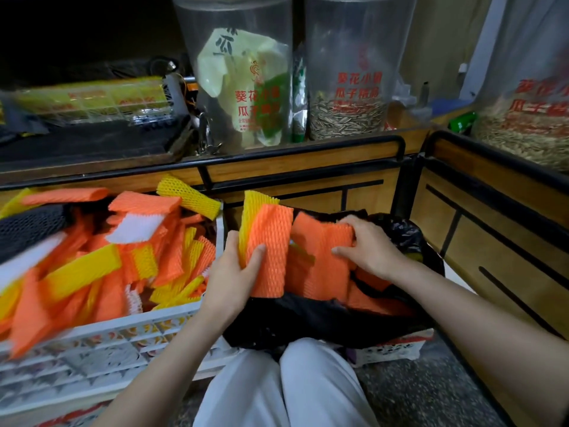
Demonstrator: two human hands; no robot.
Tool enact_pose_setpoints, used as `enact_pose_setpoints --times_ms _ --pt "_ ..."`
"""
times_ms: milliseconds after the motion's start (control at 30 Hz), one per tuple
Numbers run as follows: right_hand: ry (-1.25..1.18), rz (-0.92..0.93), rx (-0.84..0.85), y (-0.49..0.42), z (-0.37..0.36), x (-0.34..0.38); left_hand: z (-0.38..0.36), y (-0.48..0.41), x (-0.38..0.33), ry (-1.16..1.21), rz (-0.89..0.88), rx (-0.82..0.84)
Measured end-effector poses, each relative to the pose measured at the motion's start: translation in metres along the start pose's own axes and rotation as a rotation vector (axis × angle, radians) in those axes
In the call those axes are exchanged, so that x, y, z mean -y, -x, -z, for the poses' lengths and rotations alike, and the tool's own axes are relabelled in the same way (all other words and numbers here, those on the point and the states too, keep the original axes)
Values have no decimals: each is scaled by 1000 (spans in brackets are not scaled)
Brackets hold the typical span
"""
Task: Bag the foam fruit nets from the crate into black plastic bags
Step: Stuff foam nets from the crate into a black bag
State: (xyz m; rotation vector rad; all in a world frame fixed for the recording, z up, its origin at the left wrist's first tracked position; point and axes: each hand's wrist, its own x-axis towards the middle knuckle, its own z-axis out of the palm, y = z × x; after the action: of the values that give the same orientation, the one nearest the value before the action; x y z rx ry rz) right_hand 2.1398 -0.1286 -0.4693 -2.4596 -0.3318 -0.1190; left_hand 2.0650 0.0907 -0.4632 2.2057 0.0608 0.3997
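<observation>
Over the open black bag (323,318) beside the crate (123,337), the left hand (234,272) has its grip closed on upright orange and yellow nets (268,251) while the right hand (366,245), palm down, presses orange nets (323,251) inside.

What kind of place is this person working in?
Probably a small snack or fruit shop: tall clear plastic bins of sunflower seeds with red lettering, a wooden black-framed counter, and a white plastic crate.
</observation>
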Motion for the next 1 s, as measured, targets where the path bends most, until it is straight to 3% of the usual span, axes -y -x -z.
enact_pose_setpoints --times_ms 167,267,367,600,800,1000 --pt "140 40 134 -7 -17 4 5 -1 6 -66 15 -10" --pt "39 119 62 -16 -24 14 6 -2 10 -84 43 -3" --pt "-47 88 41 -25 -31 17 7 -3 11 -90 52 -21" --pt "339 112 -60 -21 -42 2 2 -6 -1 -8 -12 -122" --pt "139 143 -250 27 -12 -18 -27 -14 -33 49 -162 -138" --pt "160 -30 72 64 -15 -59 -69 -19 -47 -115 -254 -9"
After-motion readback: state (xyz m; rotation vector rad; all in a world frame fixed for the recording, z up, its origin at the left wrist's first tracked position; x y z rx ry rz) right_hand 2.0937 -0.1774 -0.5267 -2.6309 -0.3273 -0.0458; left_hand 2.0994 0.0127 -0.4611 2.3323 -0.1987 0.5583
